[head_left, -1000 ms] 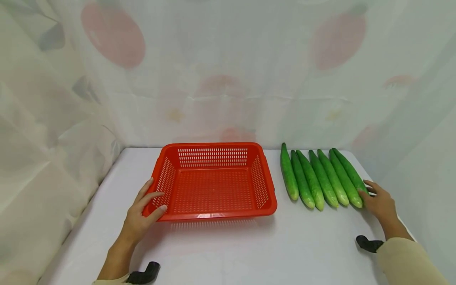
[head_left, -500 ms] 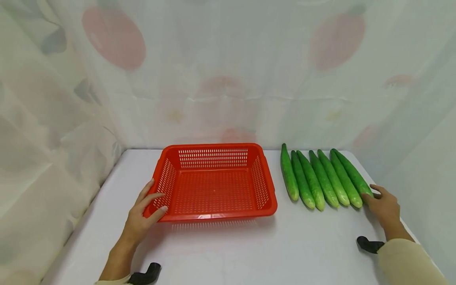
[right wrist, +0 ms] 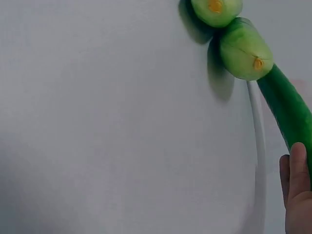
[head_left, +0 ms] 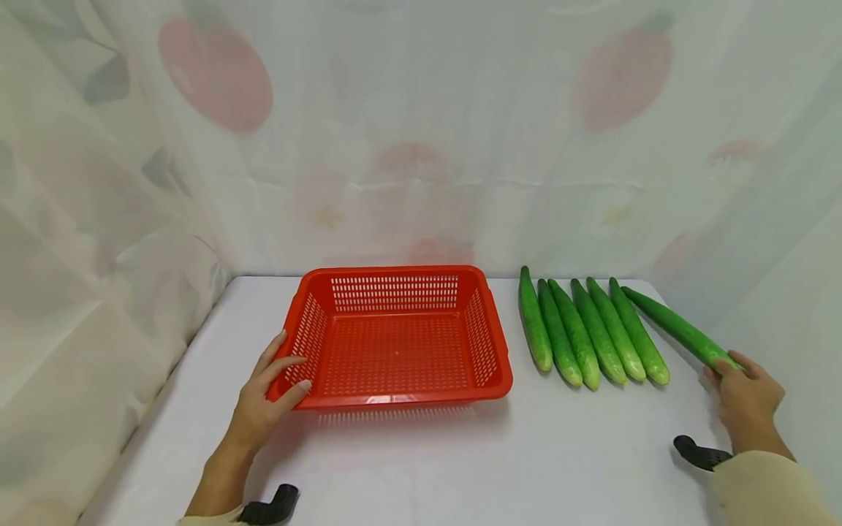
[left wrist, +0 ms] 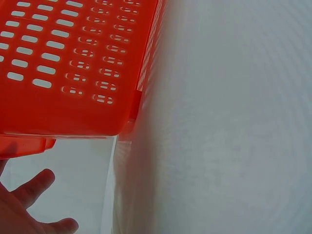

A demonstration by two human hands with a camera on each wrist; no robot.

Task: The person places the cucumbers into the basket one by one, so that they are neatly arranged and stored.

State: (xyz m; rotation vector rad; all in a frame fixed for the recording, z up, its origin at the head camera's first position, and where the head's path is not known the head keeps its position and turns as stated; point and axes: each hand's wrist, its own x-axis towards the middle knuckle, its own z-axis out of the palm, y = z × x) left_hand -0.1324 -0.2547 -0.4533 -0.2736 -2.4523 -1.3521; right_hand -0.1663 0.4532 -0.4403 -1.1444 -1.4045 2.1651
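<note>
My right hand (head_left: 751, 400) grips a long green cucumber (head_left: 680, 332) by its near, paler end. The cucumber slants away to the left, its thin far tip close to the row of others. In the right wrist view, the fingers (right wrist: 298, 178) lie along this cucumber, whose near end is out of that frame. My left hand (head_left: 256, 409) rests on the left front corner of a red plastic basket (head_left: 395, 399), fingers spread over the rim. The left wrist view shows two of its fingers extended below the basket's slotted wall (left wrist: 53, 73).
Several more cucumbers (head_left: 595, 332) lie side by side on the white table (head_left: 559, 460), right of the basket. Patterned cloth (head_left: 421, 131) hangs behind the table and along its sides. A black fitting sits at each wrist.
My right hand has moved right with the rightmost cucumber, swinging its near end away from the row. The left hand keeps its place on the basket.
</note>
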